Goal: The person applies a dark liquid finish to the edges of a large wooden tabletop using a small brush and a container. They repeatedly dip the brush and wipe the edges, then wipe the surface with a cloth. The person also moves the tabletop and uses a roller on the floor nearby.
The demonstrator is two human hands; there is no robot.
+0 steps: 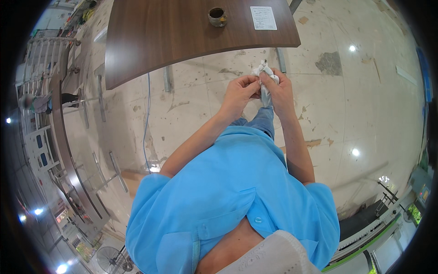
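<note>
A crumpled white cloth (263,69) is bunched up between my two hands, just off the near edge of the table. My right hand (283,92) is closed around it, thumb pressed on top, and a loop of the cloth shows by its fingers. Beside it, my left hand (238,97) pinches at the same cloth with thumb and forefinger. The exact point of that pinch is partly hidden by the fingers. Both forearms reach forward in front of my blue shirt.
A brown wooden table (169,34) stands ahead, bearing a dark round cup-like container (217,17) and a white printed sheet (263,18). A blue cable (147,114) crosses the stained tile floor. Racks and another long table (68,150) stand at left, machinery (365,228) at lower right.
</note>
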